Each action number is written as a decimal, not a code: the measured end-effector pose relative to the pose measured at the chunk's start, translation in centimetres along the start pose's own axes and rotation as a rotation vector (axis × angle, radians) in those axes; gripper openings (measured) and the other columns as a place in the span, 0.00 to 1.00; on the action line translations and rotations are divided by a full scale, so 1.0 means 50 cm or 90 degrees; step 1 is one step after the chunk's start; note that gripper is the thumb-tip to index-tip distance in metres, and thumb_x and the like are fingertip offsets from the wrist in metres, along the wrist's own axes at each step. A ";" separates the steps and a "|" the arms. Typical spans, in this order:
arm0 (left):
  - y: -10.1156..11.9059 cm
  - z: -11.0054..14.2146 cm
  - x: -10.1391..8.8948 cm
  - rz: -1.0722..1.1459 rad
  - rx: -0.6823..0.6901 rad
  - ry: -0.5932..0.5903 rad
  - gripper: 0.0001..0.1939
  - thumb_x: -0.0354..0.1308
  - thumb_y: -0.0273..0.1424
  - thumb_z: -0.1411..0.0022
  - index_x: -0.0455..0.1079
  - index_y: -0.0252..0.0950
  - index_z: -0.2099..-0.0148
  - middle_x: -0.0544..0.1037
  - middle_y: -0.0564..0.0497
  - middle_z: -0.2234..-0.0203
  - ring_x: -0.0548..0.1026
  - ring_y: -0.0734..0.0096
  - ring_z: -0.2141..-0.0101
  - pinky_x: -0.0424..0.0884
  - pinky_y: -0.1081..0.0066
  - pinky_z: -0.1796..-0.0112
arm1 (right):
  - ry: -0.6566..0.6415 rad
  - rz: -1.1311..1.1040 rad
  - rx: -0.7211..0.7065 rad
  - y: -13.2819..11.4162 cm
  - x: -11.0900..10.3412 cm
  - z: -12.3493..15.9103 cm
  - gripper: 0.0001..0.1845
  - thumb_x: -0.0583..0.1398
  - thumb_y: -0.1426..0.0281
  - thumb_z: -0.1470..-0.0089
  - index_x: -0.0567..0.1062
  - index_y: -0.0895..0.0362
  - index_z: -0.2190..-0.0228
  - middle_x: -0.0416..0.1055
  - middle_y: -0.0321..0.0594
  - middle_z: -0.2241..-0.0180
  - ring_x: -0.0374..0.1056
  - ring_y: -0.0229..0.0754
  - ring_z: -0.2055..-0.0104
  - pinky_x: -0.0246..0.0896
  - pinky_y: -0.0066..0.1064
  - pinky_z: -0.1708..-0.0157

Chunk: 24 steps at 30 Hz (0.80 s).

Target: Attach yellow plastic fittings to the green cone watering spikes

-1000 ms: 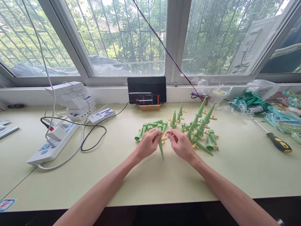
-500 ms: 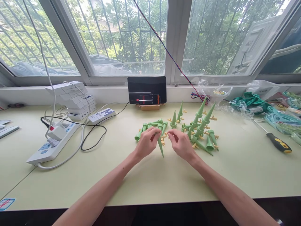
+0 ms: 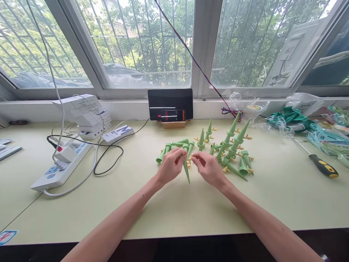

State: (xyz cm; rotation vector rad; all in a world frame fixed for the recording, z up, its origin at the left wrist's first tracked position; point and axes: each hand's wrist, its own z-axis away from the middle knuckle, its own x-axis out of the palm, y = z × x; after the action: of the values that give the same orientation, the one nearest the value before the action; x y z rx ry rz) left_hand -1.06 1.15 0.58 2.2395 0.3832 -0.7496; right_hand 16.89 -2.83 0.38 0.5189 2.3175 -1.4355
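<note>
My left hand [image 3: 172, 162] pinches a green plastic watering spike [image 3: 186, 171] near its top, and the tip points down toward me. Close by on the right, my right hand [image 3: 207, 166] has its thumb and forefinger closed on a small yellow valve [image 3: 191, 157], mostly covered by the fingers. The valve is right beside the spike; whether they touch I cannot make out. Behind my left hand lies a bunch of green spikes [image 3: 180, 142]. Beyond my right hand stand and lie several green spikes fitted with yellow valves [image 3: 236, 145].
A phone [image 3: 173, 115] leans against a black tablet [image 3: 170, 98] at the back. To the left are a white power strip [image 3: 61, 167], cables and stacked white boxes [image 3: 84, 114]. A screwdriver [image 3: 323, 165] and plastic bags [image 3: 297, 118] lie on the right.
My right hand has shifted slightly left, bringing its fingertips and the yellow valve closer to the spike. My left hand has stayed nearly still.
</note>
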 end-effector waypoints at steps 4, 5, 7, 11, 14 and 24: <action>0.003 0.000 0.001 0.005 0.003 -0.002 0.09 0.50 0.32 0.32 0.70 0.38 0.63 0.70 0.52 0.72 0.62 0.77 0.77 0.63 0.74 0.73 | -0.013 0.004 -0.005 0.005 0.003 0.001 0.11 0.54 0.65 0.38 0.74 0.56 0.66 0.70 0.37 0.73 0.60 0.37 0.76 0.57 0.29 0.74; 0.003 0.000 0.001 0.006 0.003 -0.004 0.09 0.50 0.32 0.32 0.70 0.38 0.62 0.70 0.52 0.72 0.62 0.77 0.77 0.63 0.74 0.73 | -0.014 0.007 -0.008 0.006 0.004 0.002 0.10 0.55 0.65 0.38 0.74 0.56 0.66 0.70 0.37 0.73 0.60 0.37 0.76 0.57 0.29 0.74; 0.004 0.001 0.001 0.007 0.002 -0.009 0.08 0.51 0.32 0.32 0.70 0.38 0.62 0.70 0.52 0.72 0.62 0.77 0.77 0.64 0.73 0.73 | -0.012 0.018 -0.015 0.008 0.005 0.002 0.10 0.55 0.65 0.38 0.74 0.56 0.67 0.71 0.37 0.73 0.60 0.37 0.75 0.57 0.29 0.74; 0.000 0.002 0.001 0.015 -0.005 -0.018 0.05 0.53 0.32 0.34 0.69 0.38 0.60 0.71 0.52 0.70 0.65 0.77 0.77 0.66 0.73 0.72 | -0.008 0.026 -0.019 0.010 0.006 0.001 0.10 0.56 0.65 0.39 0.74 0.56 0.67 0.71 0.37 0.73 0.60 0.37 0.75 0.57 0.29 0.74; -0.003 0.002 0.002 0.025 -0.010 -0.035 0.06 0.55 0.33 0.36 0.69 0.38 0.58 0.71 0.51 0.67 0.68 0.77 0.76 0.68 0.72 0.72 | -0.006 0.023 -0.020 0.010 0.006 0.001 0.10 0.56 0.65 0.39 0.74 0.56 0.66 0.71 0.38 0.73 0.61 0.37 0.75 0.57 0.29 0.74; -0.001 -0.003 0.000 0.137 -0.099 -0.039 0.08 0.59 0.36 0.38 0.69 0.37 0.60 0.66 0.49 0.60 0.71 0.79 0.73 0.74 0.72 0.71 | -0.004 0.014 -0.010 0.010 0.007 0.000 0.06 0.58 0.68 0.41 0.74 0.57 0.66 0.72 0.38 0.72 0.62 0.38 0.75 0.58 0.29 0.74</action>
State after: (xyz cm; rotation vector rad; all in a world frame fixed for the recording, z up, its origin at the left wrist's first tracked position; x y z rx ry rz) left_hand -1.05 1.28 0.63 2.0666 0.1604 -0.6501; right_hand 16.85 -2.57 -0.17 0.5325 2.3085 -1.4063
